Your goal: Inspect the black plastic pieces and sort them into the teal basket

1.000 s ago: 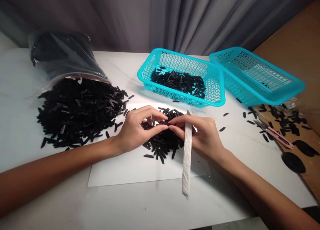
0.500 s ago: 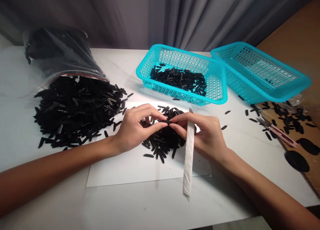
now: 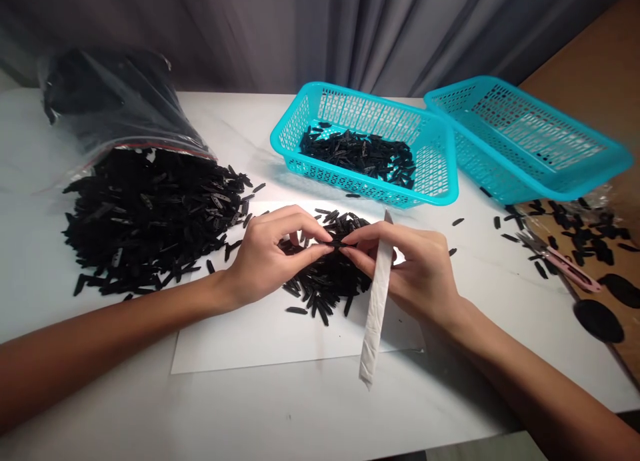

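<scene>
Between thumb and forefinger, my left hand (image 3: 275,254) pinches one end of a small black strip (image 3: 337,244). My right hand (image 3: 417,264) pinches the strip's other end. A thin blade with a white-wrapped handle (image 3: 376,314) is also tucked in my right hand, its metal tip pointing away from me and the handle slanting down toward me. Below the fingers lies a pile of similar black strips (image 3: 325,281) on a white sheet (image 3: 240,347). My fingers partly cover the held strip.
A turquoise basket (image 3: 280,141) with black strips stands behind my hands. Another turquoise basket (image 3: 575,191) is at right. A plastic bag (image 3: 145,114) spills a large heap of strips (image 3: 150,227) at left. Pink-handled scissors (image 3: 573,269) and black oval pieces (image 3: 597,319) lie at right.
The wrapped handle's lower end has swung slightly left and up, with the blade tip shifting right. Both hands keep their pinch on the strip. The view has shifted a little.
</scene>
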The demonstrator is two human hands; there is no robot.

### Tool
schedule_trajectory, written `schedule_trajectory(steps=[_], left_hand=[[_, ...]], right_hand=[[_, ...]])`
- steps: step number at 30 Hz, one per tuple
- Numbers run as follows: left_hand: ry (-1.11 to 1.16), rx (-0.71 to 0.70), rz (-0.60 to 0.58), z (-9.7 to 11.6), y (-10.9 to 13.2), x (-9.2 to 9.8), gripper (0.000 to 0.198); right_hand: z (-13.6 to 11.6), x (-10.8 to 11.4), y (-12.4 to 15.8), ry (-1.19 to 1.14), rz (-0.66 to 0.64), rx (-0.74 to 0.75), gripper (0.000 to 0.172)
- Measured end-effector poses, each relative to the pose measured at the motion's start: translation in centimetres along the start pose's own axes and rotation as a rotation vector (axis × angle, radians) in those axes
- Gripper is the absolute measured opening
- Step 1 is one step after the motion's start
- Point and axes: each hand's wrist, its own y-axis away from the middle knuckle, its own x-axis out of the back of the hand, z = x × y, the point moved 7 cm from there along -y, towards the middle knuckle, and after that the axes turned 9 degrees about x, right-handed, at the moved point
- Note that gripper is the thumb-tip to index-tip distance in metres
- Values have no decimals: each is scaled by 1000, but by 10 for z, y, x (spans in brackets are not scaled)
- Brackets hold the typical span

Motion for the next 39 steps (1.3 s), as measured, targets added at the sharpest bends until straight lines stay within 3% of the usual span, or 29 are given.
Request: schedule_trajectory(steps=[9,27,29,32,35,37,39], left_hand=[[9,45,-15,-1,-1,-1,9],[3,6,-28,2,-1,-1,8],[-22,51,-22,-2,0,-1,18],[-166,84,-116,-7,0,-10,42],[-287,24,-244,-9,2,-21,27],[-260,33,-237,-10,2,-20,13],[-199,76,-191,-11,2,-16,9]], right_hand=[[1,0,1,-13,-1,-13,7],[-2,-4,1,11,9,35,14],[2,4,-6,52,49,23,11],[20,40,-18,203,308,-100,3],[35,68,-22,203,484,-169,25],[37,71,-20,159,474,-167,27],[34,58,-16,125,359,-140,19]])
